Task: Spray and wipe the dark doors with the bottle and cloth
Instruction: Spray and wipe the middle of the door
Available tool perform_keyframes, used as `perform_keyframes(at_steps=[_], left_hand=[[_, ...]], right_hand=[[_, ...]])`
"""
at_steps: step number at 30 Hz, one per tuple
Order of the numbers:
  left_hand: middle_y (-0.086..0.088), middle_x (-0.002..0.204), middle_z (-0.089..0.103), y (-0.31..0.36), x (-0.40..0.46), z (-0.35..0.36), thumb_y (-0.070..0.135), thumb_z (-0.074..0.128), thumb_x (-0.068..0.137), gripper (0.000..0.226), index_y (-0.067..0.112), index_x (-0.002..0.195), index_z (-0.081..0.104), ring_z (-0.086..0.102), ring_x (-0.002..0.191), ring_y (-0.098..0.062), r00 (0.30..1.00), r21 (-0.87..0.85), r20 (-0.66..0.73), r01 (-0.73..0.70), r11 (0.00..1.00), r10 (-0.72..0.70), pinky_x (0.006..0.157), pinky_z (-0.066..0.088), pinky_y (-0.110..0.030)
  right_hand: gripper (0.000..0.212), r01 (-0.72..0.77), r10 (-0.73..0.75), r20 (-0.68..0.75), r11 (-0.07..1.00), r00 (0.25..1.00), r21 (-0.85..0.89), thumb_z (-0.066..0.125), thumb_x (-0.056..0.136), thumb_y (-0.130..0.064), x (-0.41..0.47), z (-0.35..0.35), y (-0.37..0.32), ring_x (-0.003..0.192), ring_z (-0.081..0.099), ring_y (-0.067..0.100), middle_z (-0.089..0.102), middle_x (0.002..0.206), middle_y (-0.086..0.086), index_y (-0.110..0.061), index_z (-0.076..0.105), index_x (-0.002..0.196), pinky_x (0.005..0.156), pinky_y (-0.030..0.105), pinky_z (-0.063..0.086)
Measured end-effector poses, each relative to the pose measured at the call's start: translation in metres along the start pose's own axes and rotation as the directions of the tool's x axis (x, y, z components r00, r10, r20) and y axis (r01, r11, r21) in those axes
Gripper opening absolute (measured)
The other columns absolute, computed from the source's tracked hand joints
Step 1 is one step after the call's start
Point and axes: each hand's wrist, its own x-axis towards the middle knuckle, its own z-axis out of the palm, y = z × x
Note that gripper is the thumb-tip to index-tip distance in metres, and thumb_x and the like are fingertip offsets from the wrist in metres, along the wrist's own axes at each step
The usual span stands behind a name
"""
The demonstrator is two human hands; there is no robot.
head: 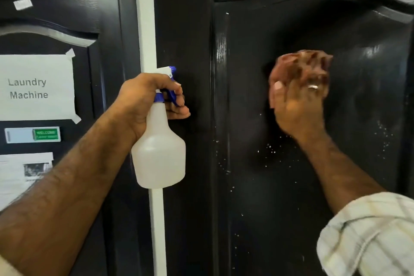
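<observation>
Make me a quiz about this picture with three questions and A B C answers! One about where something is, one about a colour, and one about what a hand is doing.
1. Where is the Laundry Machine sign?
A. on the left door
B. on the right door
C. on the floor

2. What colour is the spray bottle trigger?
A. red
B. blue
C. green

3. What is the right hand doing?
A. hanging free
B. holding the bottle
C. pressing the cloth on the right door

Answers: 1 A, it is taped to the left door. 2 B, blue shows under the left hand. 3 C, the cloth is against the panel.
</observation>
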Motion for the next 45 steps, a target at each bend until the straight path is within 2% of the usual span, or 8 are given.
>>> perform_keyframes(at_steps=[4,12,15,18,21,26,34,45], left_hand=[[-0.018,0.082,0.068,-0.002,0.007,0.008,0.011,0.067,0.083,0.015,0.003,0.094,0.07,0.07,0.075,-0.033,1.0,-0.001,0.007,-0.013,1.0,0.013,0.089,0.063,-0.057],[-0.015,0.071,0.06,-0.014,0.029,0.065,0.008,0.055,0.088,0.012,0.005,0.081,0.065,0.066,0.065,-0.031,0.989,-0.043,0.133,-0.058,0.997,0.063,0.081,0.065,-0.051],[-0.016,0.071,0.06,-0.019,0.03,0.084,0.007,0.055,0.088,0.013,0.005,0.079,0.064,0.065,0.065,-0.032,0.988,-0.051,0.139,-0.065,0.997,0.072,0.08,0.065,-0.051],[-0.016,0.073,0.061,-0.022,0.032,0.106,0.008,0.058,0.085,0.009,0.005,0.081,0.066,0.066,0.067,-0.032,0.99,-0.036,0.128,-0.049,0.998,0.053,0.081,0.065,-0.051],[-0.015,0.075,0.064,-0.022,0.039,0.135,0.01,0.061,0.083,0.008,0.006,0.085,0.068,0.069,0.071,-0.03,0.993,0.0,0.112,-0.029,1.0,0.029,0.083,0.065,-0.052],[-0.013,0.074,0.062,-0.031,0.045,0.198,0.012,0.061,0.079,0.006,0.01,0.078,0.067,0.068,0.07,-0.028,0.988,-0.03,0.149,-0.043,0.999,0.047,0.083,0.064,-0.05],[-0.016,0.073,0.06,-0.045,0.046,0.286,0.007,0.056,0.088,0.011,0.005,0.082,0.065,0.065,0.067,-0.032,0.987,-0.04,0.129,-0.09,0.995,0.095,0.084,0.064,-0.053],[-0.019,0.077,0.063,-0.037,0.057,0.349,0.006,0.06,0.085,0.009,0.003,0.084,0.068,0.067,0.07,-0.036,0.985,-0.012,0.139,-0.101,0.995,0.101,0.085,0.064,-0.057]], right_hand=[[0.074,-0.323,0.318,0.071,0.943,0.945,0.077,0.025,0.113,-0.048,0.018,-0.007,-0.021,0.155,0.022,0.061,0.026,0.164,0.044,0.004,0.027,0.165,0.127,0.072,0.013],[0.059,0.422,-0.422,-0.024,0.906,0.906,0.016,0.044,0.115,-0.044,-0.005,-0.006,0.028,0.163,0.022,0.04,0.023,0.174,0.018,-0.013,0.041,0.165,0.133,0.057,0.013],[0.071,-0.133,0.131,-0.108,0.991,0.986,-0.009,0.029,0.115,-0.049,0.002,-0.006,0.114,0.162,0.019,0.046,0.021,0.173,0.028,-0.001,0.032,0.166,0.131,0.063,0.017],[0.086,-0.568,0.578,-0.084,0.815,0.812,0.114,0.017,0.106,-0.056,0.012,-0.002,0.113,0.155,0.028,0.058,0.037,0.16,0.042,0.005,0.033,0.163,0.128,0.068,0.015],[0.075,-0.163,0.163,-0.008,0.985,0.987,0.056,0.011,0.115,-0.048,-0.008,0.004,0.068,0.152,0.028,0.063,0.033,0.161,0.044,0.005,0.035,0.162,0.125,0.076,0.014],[0.057,0.486,-0.489,-0.024,0.86,0.872,0.155,0.053,0.111,-0.041,-0.025,-0.015,0.113,0.16,0.031,0.042,0.037,0.169,0.021,-0.011,0.049,0.16,0.124,0.065,0.026],[0.072,-0.041,0.04,0.007,0.994,0.999,0.104,0.034,0.114,-0.048,-0.019,-0.012,0.293,0.161,0.02,0.044,0.02,0.175,0.027,-0.001,0.024,0.167,0.134,0.054,0.012],[0.075,-0.034,0.02,0.077,0.981,0.997,0.193,0.038,0.113,-0.045,0.014,-0.016,0.309,0.164,0.009,0.042,0.008,0.177,0.025,-0.003,0.013,0.17,0.135,0.049,0.0]])
